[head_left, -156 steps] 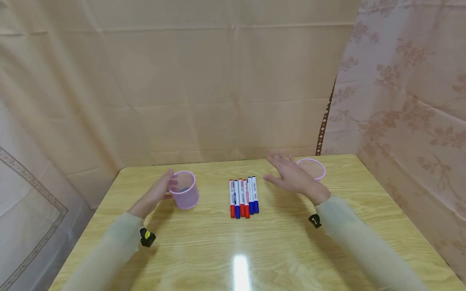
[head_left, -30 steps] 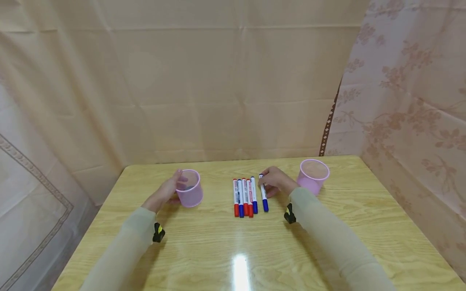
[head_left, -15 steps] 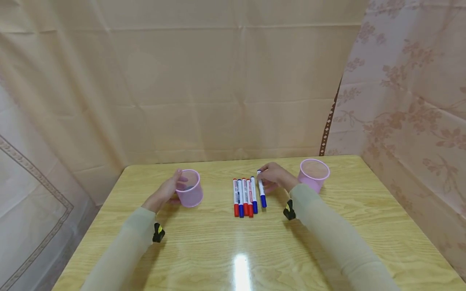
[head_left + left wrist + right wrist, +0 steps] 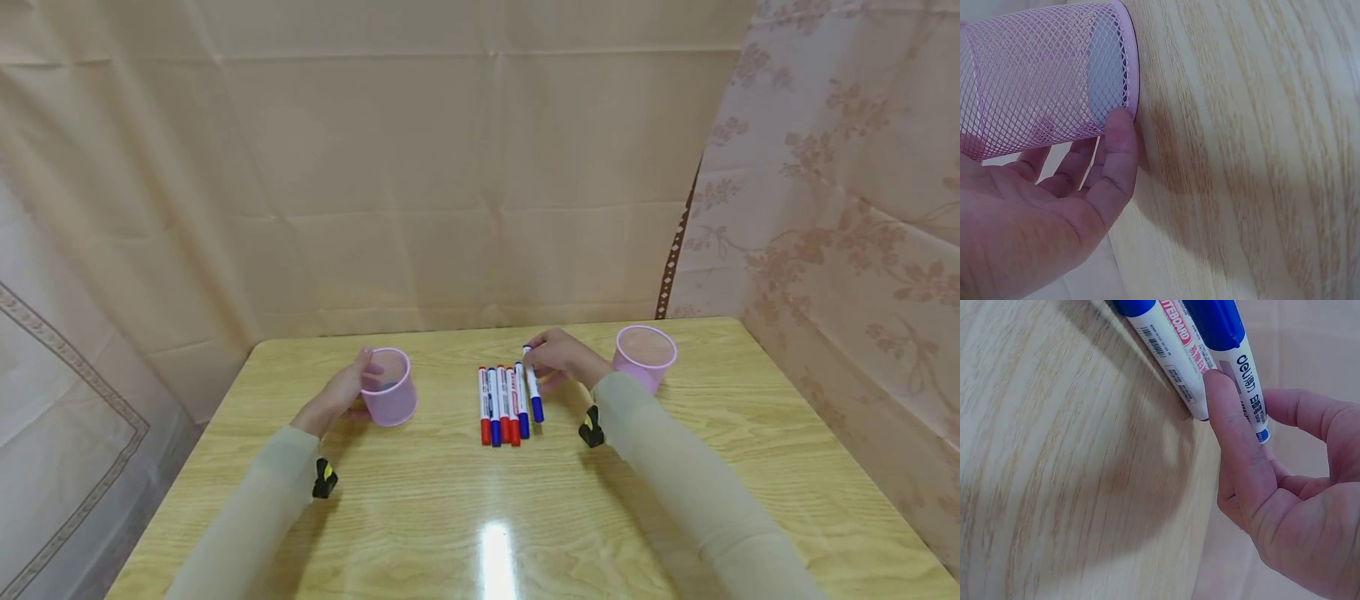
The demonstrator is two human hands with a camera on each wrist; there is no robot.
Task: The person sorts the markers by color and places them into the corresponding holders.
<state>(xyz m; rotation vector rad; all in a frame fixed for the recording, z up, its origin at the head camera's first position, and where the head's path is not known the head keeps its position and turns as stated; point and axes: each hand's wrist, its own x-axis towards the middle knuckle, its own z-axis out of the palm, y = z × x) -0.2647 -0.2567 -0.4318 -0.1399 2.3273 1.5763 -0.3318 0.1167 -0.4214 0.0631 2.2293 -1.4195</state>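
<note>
Just right of the row of five markers [image 4: 503, 404], the right hand [image 4: 564, 358] pinches a blue-capped marker [image 4: 533, 387] between its fingertips [image 4: 1221, 387], the cap end toward the person. Left of the row, the left hand [image 4: 341, 393] holds the side of a pink mesh cup [image 4: 393, 406], fingers [image 4: 1119, 140] curled against it. Farther right of the row stands a second pink cup [image 4: 637, 377].

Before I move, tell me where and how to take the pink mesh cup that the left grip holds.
Best guess: take the pink mesh cup by its right-hand wall, just below the rim, coming in from the right. It stands upright, its round mouth facing up, and that side is exposed, while the left grip holds the opposite side.
</note>
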